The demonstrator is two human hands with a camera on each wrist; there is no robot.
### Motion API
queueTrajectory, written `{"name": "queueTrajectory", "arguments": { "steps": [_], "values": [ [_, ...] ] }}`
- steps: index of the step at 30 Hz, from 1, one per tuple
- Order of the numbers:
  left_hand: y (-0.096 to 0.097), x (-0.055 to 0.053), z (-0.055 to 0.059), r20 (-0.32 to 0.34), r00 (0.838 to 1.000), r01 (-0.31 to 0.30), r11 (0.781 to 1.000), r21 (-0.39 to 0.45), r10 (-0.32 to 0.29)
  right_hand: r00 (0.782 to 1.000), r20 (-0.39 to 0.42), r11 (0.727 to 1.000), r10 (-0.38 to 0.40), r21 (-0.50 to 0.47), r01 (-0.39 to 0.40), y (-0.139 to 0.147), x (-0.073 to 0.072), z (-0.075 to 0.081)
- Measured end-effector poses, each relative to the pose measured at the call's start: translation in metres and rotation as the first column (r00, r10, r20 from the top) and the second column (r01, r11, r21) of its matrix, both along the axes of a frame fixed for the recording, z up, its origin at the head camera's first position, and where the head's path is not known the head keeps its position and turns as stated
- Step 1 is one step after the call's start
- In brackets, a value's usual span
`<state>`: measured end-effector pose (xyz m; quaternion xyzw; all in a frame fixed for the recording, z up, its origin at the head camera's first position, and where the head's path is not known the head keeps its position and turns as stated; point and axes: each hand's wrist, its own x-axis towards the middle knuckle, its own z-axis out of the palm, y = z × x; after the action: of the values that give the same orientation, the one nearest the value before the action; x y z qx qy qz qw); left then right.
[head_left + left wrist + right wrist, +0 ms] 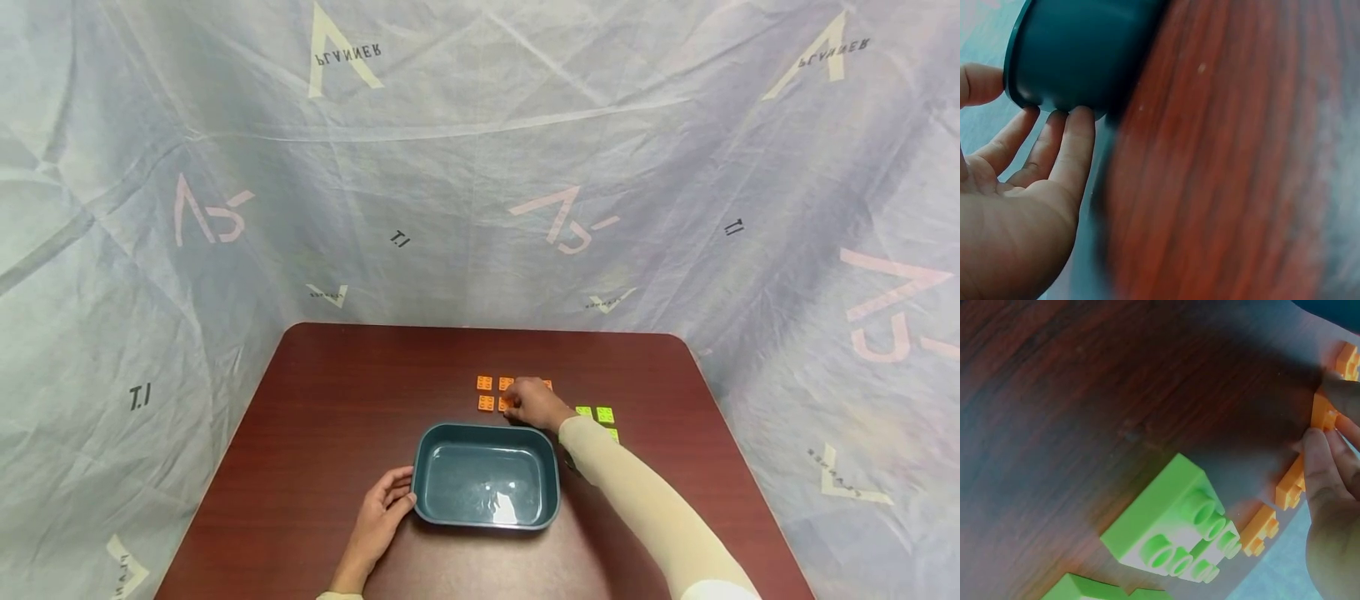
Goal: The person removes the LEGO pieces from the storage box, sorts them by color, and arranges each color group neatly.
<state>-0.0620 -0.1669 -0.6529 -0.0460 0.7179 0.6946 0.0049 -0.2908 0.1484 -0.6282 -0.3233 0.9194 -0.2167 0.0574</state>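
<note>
At the near edge of the dark red-brown wooden table (315,400), with its streaky grain and rounded corners, the left hand (378,512) lies against the left end of a teal plastic tub (486,477). Its fingers (1054,147) are nearly straight, with the tips touching the tub's outer wall under the lip and the thumb up by the rim; they press rather than clasp. The tub is a smooth, glossy rectangle with rounded corners, and light reflects off its bare floor.

Just beyond the tub, the right hand (534,404), in a pale beige sleeve (637,500), reaches down onto a cluster of orange studded bricks (485,392). In the right wrist view its fingertips (1319,456) are curled onto one orange brick (1322,412) and pinch it, while other flat orange bricks lie touching or just beside it. To the right of that hand are lime green bricks (596,413), chunky blocks with round studs on top; one (1172,531) lies tilted close to the wrist camera.

Behind and around the table hangs a wrinkled, pale blue sheet (480,167) of thin fabric. It shows mirrored print, including the word "PLANNER" (347,54) reversed, "T.I" marks and large pink and cream logos.
</note>
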Motion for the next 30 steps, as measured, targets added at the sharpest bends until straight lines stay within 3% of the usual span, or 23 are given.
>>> {"name": "queueTrajectory", "arguments": {
  "steps": [14,23,30],
  "values": [
    [0.003,-0.002,0.0,0.006,1.0,0.002,1.0,-0.003,-0.002,0.998,0.049,0.999,-0.048,-0.02,0.049,0.005,0.001,0.002],
    [0.003,-0.003,0.0,0.014,1.0,0.005,1.0,0.0,-0.005,0.994,0.077,0.993,-0.074,-0.083,0.081,0.01,-0.004,0.0],
    [0.002,-0.001,0.002,0.025,1.0,0.003,1.0,0.01,-0.004,0.981,0.154,0.977,-0.119,-0.157,0.143,0.018,0.004,0.011]
  ]
}}
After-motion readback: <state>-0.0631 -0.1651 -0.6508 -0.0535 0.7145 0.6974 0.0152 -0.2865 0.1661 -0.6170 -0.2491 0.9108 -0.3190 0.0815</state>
